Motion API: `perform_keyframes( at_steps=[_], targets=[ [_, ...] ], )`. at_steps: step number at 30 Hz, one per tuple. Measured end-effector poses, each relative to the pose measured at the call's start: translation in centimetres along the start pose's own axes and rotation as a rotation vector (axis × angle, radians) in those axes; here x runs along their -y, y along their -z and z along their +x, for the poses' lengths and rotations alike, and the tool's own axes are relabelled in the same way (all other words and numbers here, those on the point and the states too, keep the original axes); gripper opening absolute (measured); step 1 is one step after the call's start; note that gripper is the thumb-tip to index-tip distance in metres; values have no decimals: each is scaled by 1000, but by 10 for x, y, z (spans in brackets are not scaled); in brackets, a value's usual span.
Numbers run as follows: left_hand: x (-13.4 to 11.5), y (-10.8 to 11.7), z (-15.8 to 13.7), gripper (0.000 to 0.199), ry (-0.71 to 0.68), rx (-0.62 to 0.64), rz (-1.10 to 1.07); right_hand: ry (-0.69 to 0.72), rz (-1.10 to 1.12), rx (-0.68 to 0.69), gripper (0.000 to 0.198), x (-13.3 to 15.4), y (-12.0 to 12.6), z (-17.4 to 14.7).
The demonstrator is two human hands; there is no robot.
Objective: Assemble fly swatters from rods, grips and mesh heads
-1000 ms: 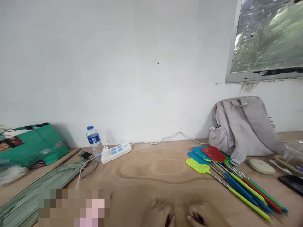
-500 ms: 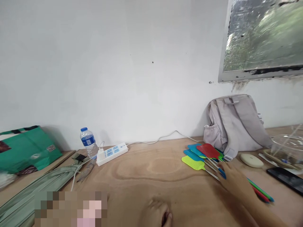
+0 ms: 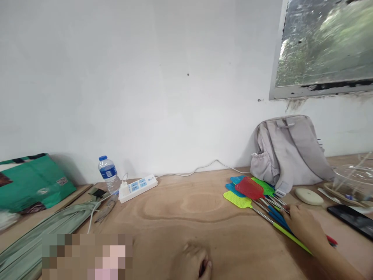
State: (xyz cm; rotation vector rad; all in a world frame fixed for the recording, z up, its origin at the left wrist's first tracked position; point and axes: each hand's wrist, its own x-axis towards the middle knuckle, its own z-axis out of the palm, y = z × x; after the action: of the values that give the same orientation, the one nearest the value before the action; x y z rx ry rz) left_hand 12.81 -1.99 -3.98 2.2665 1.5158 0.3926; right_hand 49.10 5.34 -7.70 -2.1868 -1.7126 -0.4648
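Fly swatters lie fanned out on the right of the table. A red fly swatter (image 3: pixel 249 188) overlaps blue fly swatters (image 3: pixel 233 189), with a green fly swatter (image 3: pixel 263 185) behind and a yellow-green fly swatter (image 3: pixel 237 199) nearest the front. My right hand (image 3: pixel 303 225) is closed over the metal shafts and handles at the right of the fan, its fingertips on a fly swatter's shaft. Exactly which swatter it grips, I cannot tell. Loosely curled, my left hand (image 3: pixel 194 262) rests on the table at the bottom middle; nothing shows in it.
A grey backpack (image 3: pixel 294 151) leans on the wall behind the swatters. To the right are a cream round case (image 3: pixel 309 196), a black phone (image 3: pixel 351 221) and a clear bowl (image 3: pixel 354 181). Leftward stand a power strip (image 3: pixel 141 189), a water bottle (image 3: pixel 108 173) and a green bag (image 3: pixel 36 182).
My right hand has moved right. The red swatter has shifted left and nearer, the green head shows more, and the yellow-green swatter's handle is uncovered. My left hand stays put.
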Motion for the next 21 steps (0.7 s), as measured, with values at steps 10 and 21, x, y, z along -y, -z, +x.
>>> perform_keyframes(
  at_steps=[10, 21],
  targets=[
    [24, -34, 0, 77, 70, -423, -495, 395, 447, -23, 36, 72, 43, -21],
    [35, 1, 6, 33, 276, -259, -908, 813, 589, 290, 26, 139, 56, -78]
  ],
)
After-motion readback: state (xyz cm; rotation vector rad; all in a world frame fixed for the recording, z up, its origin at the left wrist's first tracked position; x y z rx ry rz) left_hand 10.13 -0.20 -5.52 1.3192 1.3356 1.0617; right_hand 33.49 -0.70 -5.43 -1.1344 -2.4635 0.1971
